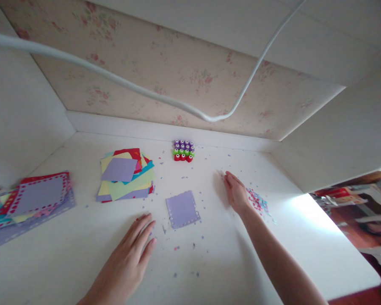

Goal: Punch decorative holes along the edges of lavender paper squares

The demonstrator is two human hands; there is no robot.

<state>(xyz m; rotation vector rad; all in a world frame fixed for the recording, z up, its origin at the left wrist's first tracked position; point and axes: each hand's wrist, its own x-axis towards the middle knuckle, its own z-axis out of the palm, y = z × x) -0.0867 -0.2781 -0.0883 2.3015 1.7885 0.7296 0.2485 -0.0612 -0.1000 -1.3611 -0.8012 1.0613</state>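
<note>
My left hand [130, 250] lies palm down on the white table, its fingers stretched out and slightly apart, holding nothing that I can see. To its right is a lilac paper square [183, 209] with punched or nibbled edges. My right hand [236, 192] rests on its side farther right, fingers extended and held close together, at some faint small bits. Just beyond its wrist is a heap of pink, blue and teal paper confetti [258, 201]. Neither hand touches the square. My right palm is turned partly out of sight.
Colored paper sheets [120, 169] are stacked left of center. Another pile of paper with punched borders [41, 195] lies far left. Small purple, green and red punches [184, 151] stand in rows near the back wall. A white cable [139, 93] hangs across the view. Confetti specks dot the tabletop.
</note>
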